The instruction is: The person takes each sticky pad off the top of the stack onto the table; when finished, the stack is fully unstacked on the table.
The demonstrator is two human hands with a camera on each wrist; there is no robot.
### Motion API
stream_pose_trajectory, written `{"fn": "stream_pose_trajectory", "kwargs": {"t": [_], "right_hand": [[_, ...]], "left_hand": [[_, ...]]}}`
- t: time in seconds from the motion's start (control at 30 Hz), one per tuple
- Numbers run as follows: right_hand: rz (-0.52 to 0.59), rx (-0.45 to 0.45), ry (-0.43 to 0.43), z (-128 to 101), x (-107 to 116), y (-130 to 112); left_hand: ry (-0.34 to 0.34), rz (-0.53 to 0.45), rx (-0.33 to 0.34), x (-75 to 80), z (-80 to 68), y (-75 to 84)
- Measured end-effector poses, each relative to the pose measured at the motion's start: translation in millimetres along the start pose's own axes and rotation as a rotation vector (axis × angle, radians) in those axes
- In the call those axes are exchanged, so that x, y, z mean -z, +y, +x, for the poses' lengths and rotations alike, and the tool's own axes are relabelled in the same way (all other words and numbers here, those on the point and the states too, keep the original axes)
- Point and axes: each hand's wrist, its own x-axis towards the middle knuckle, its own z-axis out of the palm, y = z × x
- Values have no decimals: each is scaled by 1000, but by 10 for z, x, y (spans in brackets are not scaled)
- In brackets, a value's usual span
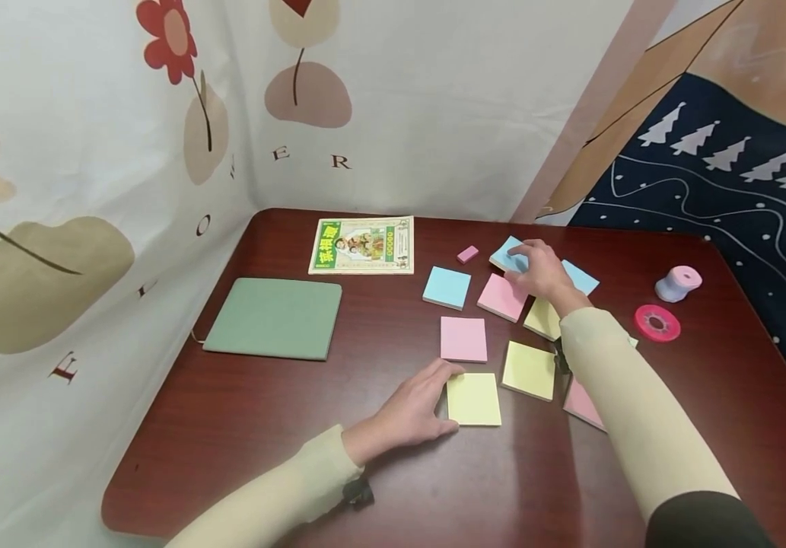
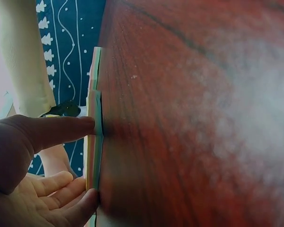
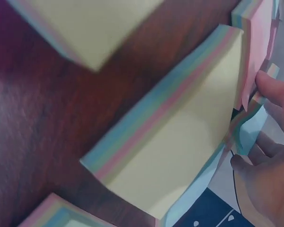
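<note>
- While the left hand (image 1: 413,407) is lying nearest on the table (image 1: 262,426), its straight fingers are touching the left edge of a yellow pad (image 1: 473,399); the left wrist view is showing thumb (image 2: 61,130) and fingertips against that pad's striped edge (image 2: 95,142), everything else there being blurred wood.
- Beside it, the right sleeve (image 1: 628,403) is hiding most of a pink pad (image 1: 580,403) and part of another yellow pad (image 1: 543,318); a second yellow pad (image 1: 529,370) and a pink pad (image 1: 463,339) are lying in plain sight.
- Farther out, the right hand (image 1: 539,270) is curling over a blue pad (image 1: 510,256), gripping it; the hand is covering much of the pad, and another blue pad (image 1: 580,278) is peeking out behind the wrist. A pink pad (image 1: 502,297) is sitting just under the hand, a blue pad (image 1: 447,288) to its left.
- In the right wrist view, fingers (image 3: 274,90) are pinching a blue edge (image 3: 248,130), with a yellow pad (image 3: 180,142) filling the blurred frame.
- A green notebook (image 1: 272,317) is lying at the left, a small pink block (image 1: 467,254) past the pads, a pink tape ring (image 1: 657,323) and a pale roll (image 1: 677,283) at the right.
- At the far edge a green-and-white booklet (image 1: 363,245) is bearing writing too small to read.
- On the cloth wall behind, single letters "E" and "R" (image 1: 310,157) are reading clearly; the other letters are cut off or bent by the folds.
</note>
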Motion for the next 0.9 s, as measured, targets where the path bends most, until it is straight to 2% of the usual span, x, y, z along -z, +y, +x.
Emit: {"fn": "stream_pose_trajectory", "kwargs": {"t": [0.3, 0.5, 0.67, 0.9], "right_hand": [[-30, -3, -122, -20, 53, 19], [-30, 5, -151, -41, 67, 68], [-24, 53, -123, -72, 93, 87], [64, 168, 15, -230, 112, 12]], "left_hand": [[4, 10, -11, 2, 6, -16], [0, 9, -15, 7, 6, -28], [2, 4, -13, 7, 0, -29], [6, -21, -12, 23, -16, -43]]}}
